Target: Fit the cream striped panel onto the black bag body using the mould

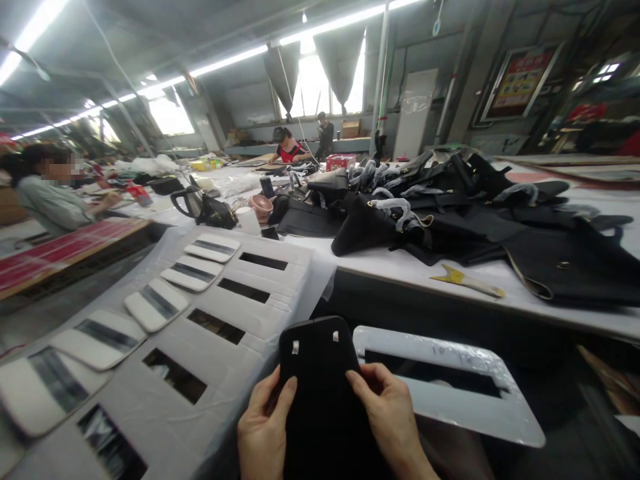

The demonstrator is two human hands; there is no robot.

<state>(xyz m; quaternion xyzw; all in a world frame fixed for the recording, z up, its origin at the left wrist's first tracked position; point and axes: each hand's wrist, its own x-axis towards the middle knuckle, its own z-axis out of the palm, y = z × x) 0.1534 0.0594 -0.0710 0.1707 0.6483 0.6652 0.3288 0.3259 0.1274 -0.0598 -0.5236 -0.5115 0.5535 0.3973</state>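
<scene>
Both my hands hold a black leather panel [320,380] with rounded top corners and two small white tabs near its top edge. My left hand [263,427] grips its left side, thumb lying over the front. My right hand [393,417] grips the right side, thumb on the front as well. The panel is held upright just in front of me, above a white slotted template [450,380] that lies to the right.
White templates with rectangular slots [240,300] and loose white rounded pieces [155,303] cover the bench at left. A pile of black bags [450,207] and a yellow tool [467,280] lie on the table beyond. Other people work at the left and far back.
</scene>
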